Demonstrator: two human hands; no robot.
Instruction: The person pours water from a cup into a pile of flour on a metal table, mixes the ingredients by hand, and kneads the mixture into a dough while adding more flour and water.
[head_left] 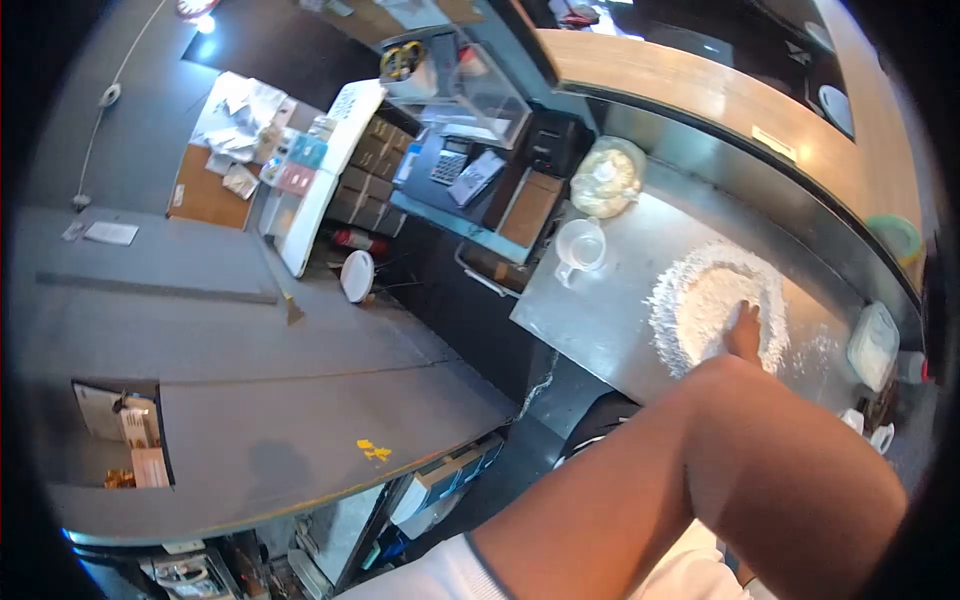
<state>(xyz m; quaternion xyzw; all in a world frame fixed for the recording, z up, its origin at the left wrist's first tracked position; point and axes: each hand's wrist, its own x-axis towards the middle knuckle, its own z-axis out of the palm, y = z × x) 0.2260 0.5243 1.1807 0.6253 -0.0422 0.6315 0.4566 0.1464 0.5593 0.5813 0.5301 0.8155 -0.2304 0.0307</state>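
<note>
My right hand point(744, 332) rests in a wide mound of white flour point(705, 312) on the steel worktop point(625, 325). Its fingers stretch into the flour, slightly apart, and I see nothing held in them. The flour forms a broad round heap with a raised outer ring, and loose dustings lie to its right. My left arm, bent at the elbow, rises across the foreground and covers the right wrist. My left hand is outside the picture. Nearby on the worktop stand a clear measuring jug point(580, 248) and a plastic bag of pale stuff point(607, 178).
A lidded plastic tub point(873, 346) stands at the worktop's right end, and a green bowl point(893, 238) sits near the back ledge. Left of the worktop, a calculator point(450, 162) lies on a dark stand. A grey counter point(300, 420) fills the left side.
</note>
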